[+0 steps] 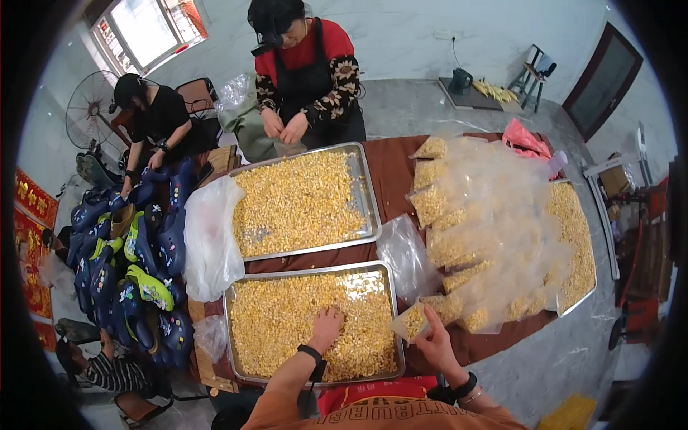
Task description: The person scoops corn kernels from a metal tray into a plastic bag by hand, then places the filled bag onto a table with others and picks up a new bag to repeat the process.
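My left hand [325, 329] rests in the yellow corn kernels [279, 322] of the near metal tray [228, 322]. Its fingertips are partly sunk among them, so I cannot tell whether they grip any. Just past that tray's right rim, my right hand [438, 348] pinches a small clear plastic bag [411, 323] with some kernels in it. Beyond the bag, several part-filled bags [430, 204] lie in overlapping rows, their loose tops pointing right. A flat stack of clear plastic bags [407, 258] lies close to the near tray's upper right corner.
A second kernel tray [375, 209] stands behind, and a third [590, 293] at right is partly covered by bags. Navy and green clogs [134, 258] crowd the left. Across the table a person [309, 80] handles a bag; another person [156, 118] reaches among the clogs.
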Action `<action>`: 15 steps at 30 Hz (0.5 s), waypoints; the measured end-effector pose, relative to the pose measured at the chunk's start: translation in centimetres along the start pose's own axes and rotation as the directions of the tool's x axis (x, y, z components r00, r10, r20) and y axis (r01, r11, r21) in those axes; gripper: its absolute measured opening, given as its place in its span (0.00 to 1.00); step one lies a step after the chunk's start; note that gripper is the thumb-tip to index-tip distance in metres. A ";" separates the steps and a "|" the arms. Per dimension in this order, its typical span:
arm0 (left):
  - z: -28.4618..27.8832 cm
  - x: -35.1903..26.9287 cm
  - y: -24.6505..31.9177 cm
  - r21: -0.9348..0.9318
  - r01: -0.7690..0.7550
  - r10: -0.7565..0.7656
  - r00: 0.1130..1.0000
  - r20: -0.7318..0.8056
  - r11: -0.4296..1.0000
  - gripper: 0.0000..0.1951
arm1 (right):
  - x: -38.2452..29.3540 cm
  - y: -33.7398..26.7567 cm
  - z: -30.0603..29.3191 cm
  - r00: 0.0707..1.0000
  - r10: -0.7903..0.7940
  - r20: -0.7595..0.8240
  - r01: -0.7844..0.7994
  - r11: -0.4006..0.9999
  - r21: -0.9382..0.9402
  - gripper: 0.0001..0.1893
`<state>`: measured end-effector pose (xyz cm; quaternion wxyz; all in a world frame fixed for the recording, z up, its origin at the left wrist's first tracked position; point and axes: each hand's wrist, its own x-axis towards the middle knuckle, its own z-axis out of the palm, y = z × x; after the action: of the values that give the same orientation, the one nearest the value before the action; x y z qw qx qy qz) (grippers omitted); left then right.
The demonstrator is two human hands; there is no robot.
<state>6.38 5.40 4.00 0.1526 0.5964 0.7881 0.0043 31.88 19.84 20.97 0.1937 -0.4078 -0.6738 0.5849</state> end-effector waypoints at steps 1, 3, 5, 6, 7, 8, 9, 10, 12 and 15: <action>-0.2 0.3 -0.3 0.001 0.002 -0.002 1.000 -0.010 1.000 0.12 | 0.0 0.3 0.0 0.998 0.060 -0.003 -0.060 0.997 0.053 0.36; -0.5 0.4 -1.0 -0.342 0.168 -0.151 0.986 0.078 0.925 0.13 | 0.2 0.9 0.1 0.999 0.053 -0.002 -0.053 0.997 0.053 0.35; -1.3 -0.6 -1.3 -0.299 0.191 -0.165 0.980 0.107 0.935 0.17 | -0.1 1.9 0.2 0.999 -0.018 -0.028 0.019 1.000 0.022 0.34; -0.8 -1.7 -1.5 -0.249 0.202 -0.203 0.979 0.025 0.947 0.20 | -0.6 4.2 0.7 0.999 0.006 -0.040 -0.003 0.998 0.067 0.34; -0.8 -1.6 -1.5 -0.200 0.218 -0.236 0.970 -0.066 0.955 0.23 | -0.6 2.6 0.6 0.999 -0.026 -0.022 0.024 0.997 -0.068 0.34; -0.5 -1.1 -1.0 -0.203 0.209 -0.231 0.969 -0.092 0.956 0.23 | -0.8 2.4 0.6 0.999 -0.031 -0.024 0.028 0.995 -0.099 0.35; -1.0 -0.7 0.1 -0.183 0.291 -0.283 0.957 0.066 0.939 0.27 | -1.0 2.5 0.6 0.999 -0.029 -0.033 0.025 0.992 -0.124 0.35; -1.1 -1.0 1.0 -0.144 0.371 -0.333 0.914 0.232 0.917 0.30 | -1.5 2.0 0.7 0.999 0.025 -0.027 -0.027 0.997 -0.074 0.35; 0.7 -0.3 2.2 -0.162 0.364 -0.315 0.911 0.268 0.917 0.32 | -1.6 2.3 0.9 0.997 -0.061 -0.038 0.053 0.981 -0.185 0.36; 3.5 -0.7 2.5 -0.217 0.319 -0.245 0.919 0.309 0.922 0.31 | -2.7 0.9 0.8 0.998 -0.045 -0.038 0.033 0.965 -0.261 0.37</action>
<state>9.71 4.87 1.30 0.3377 0.4444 0.8297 0.0035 33.14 17.25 20.51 0.1648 -0.4290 -0.7483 0.4784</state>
